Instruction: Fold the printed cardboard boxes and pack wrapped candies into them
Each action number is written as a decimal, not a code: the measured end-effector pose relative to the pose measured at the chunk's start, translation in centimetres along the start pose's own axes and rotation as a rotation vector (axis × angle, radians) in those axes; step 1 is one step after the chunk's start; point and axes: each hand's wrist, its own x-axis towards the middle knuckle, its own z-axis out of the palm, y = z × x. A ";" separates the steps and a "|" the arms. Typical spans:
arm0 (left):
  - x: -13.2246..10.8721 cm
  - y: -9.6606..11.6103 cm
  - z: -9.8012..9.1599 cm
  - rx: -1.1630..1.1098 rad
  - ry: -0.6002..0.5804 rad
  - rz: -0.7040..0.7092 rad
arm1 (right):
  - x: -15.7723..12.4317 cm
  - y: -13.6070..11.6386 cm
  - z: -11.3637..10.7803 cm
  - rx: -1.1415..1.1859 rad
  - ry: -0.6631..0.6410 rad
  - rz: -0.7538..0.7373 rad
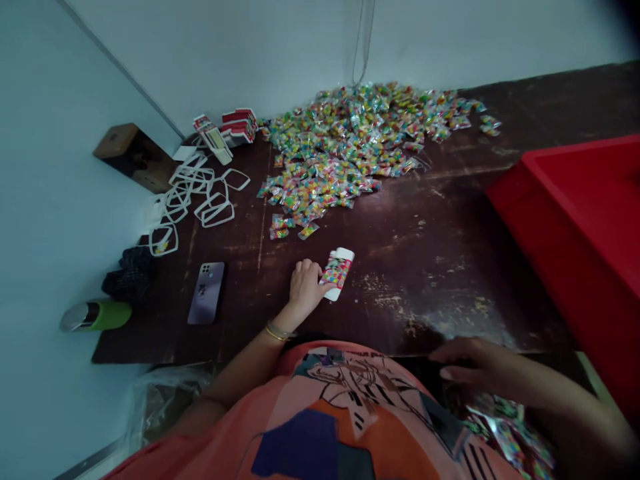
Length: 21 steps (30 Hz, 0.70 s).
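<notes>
My left hand (306, 288) rests at the table's front half, its thumb lying over the lower left edge of a small flat candy carton (336, 272) and its fingers curled beside it. The carton has white ends and a bright, multicoloured print. Over the front edge of the table reaches my right hand (470, 363), thumb apart from the fingers, with nothing visible in it. Below that hand lie several shiny printed candy packets (510, 437), partly in shadow. A large heap of small clear bags of coloured candy (350, 143) spreads along the wall.
A red bin (555, 220) stands on the right. At left lie a phone (206, 293), white frame-like loops (215, 207), folded red-and-white cartons (239, 125), a wooden box (137, 157), dark cloth (129, 275) and a green bottle (107, 315). Clear plastic (165, 393) hangs below the table.
</notes>
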 end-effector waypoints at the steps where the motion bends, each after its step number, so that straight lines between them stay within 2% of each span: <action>1: 0.2 -0.1 0.2 -0.011 -0.026 0.036 | 0.3 -0.3 0.3 -0.021 -0.034 -0.025; 3: -0.2 0.1 0.6 -0.127 -0.070 0.091 | 2.9 -1.9 1.5 -0.066 -0.023 -0.145; 7: -2.2 1.4 0.9 -0.451 -0.188 0.130 | 10.9 -5.8 4.0 -0.076 0.410 -0.360; 8: -2.6 1.5 0.9 -0.505 -0.214 0.131 | 12.5 -6.5 4.5 -0.063 0.454 -0.402; 10: -3.1 1.6 0.9 -0.582 -0.235 0.113 | 14.7 -7.2 5.1 -0.037 0.416 -0.482; 12: -3.2 1.4 0.8 -0.644 -0.238 0.080 | 15.6 -7.3 5.3 -0.020 0.399 -0.502; 16: -3.2 1.3 0.6 -0.715 -0.310 0.050 | 15.7 -6.9 4.3 -0.038 0.482 -0.442; 21: -3.2 3.1 0.1 -0.767 -0.338 0.100 | 15.0 -8.0 2.9 0.076 0.378 -0.494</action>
